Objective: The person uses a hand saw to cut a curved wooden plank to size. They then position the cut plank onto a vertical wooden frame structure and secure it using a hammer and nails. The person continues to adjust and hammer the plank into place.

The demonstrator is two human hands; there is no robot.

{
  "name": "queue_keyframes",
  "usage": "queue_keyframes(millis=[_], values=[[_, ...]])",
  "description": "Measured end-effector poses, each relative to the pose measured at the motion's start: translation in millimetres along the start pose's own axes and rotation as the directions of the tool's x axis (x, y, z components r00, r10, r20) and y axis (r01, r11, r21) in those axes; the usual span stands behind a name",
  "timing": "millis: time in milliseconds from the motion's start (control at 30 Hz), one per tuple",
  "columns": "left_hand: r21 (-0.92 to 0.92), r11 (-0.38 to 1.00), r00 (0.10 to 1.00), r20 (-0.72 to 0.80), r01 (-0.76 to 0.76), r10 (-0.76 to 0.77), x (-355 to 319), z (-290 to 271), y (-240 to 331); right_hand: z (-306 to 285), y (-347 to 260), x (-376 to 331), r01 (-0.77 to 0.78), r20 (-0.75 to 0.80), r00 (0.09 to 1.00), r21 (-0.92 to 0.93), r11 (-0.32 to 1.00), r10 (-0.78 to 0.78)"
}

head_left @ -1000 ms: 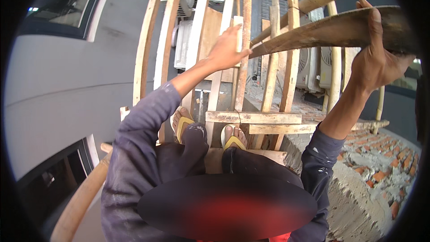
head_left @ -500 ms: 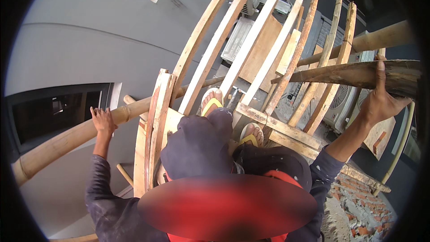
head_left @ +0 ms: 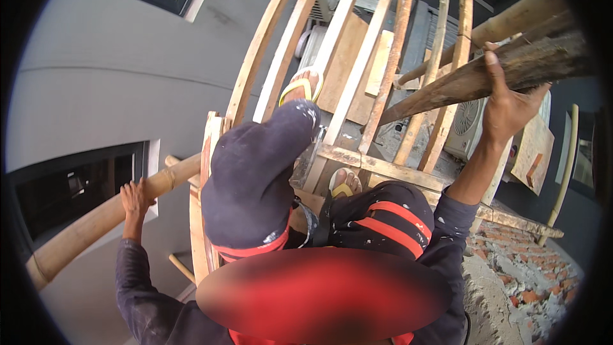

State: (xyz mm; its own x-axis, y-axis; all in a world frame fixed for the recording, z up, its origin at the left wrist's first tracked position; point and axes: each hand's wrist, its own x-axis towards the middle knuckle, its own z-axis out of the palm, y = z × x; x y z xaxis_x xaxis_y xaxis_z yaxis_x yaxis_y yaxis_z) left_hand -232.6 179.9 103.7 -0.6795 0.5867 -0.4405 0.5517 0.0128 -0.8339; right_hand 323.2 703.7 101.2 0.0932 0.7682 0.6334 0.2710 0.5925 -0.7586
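Observation:
My left hand [head_left: 135,203] is closed over a thick bamboo pole [head_left: 83,239] that runs beside the grey wall. On the right, my right hand [head_left: 513,115] grips a dark, rough wooden plank [head_left: 453,83], with a finger or thumb showing over its upper side. The plank narrows toward the middle of the view. Ahead of me, long wooden slats [head_left: 341,16] stretch away with gaps between them. One sandalled foot [head_left: 301,86] is out on or over the slats, while the other foot [head_left: 345,183] is nearer, behind a wooden crosspiece [head_left: 383,165].
Below the slats are air-conditioner units [head_left: 466,118] and a plywood sheet [head_left: 345,64]. Another bamboo pole [head_left: 520,13] crosses at upper right. A window [head_left: 76,176] lies left, and a broken brick wall [head_left: 533,275] at lower right. Upright timbers [head_left: 207,153] stand beside my leg.
My left leg has stepped forward, its foot now farther out along the slats. My right hand and the plank have shifted left, the plank now more steeply slanted. My left hand stays on the pole.

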Motion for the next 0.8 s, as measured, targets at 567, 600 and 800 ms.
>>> queue_keyframes(millis=[567,600,800], values=[[-0.608,-0.218,0.557,-0.790,-0.763,0.254,153.0,-445.6,205.9,56.9,9.1,58.9,0.123,-0.035,0.992,0.022,0.992,-0.122],[-0.482,-0.297,0.442,-0.876,-0.824,0.194,157.5,-492.2,232.9,65.7,2.9,65.3,0.153,-0.002,0.988,0.003,0.988,-0.153],[0.233,-0.518,-0.103,-0.958,-0.823,-0.267,192.5,-639.7,272.5,100.5,-42.9,89.2,0.405,-0.094,0.905,-0.113,0.907,-0.415]])
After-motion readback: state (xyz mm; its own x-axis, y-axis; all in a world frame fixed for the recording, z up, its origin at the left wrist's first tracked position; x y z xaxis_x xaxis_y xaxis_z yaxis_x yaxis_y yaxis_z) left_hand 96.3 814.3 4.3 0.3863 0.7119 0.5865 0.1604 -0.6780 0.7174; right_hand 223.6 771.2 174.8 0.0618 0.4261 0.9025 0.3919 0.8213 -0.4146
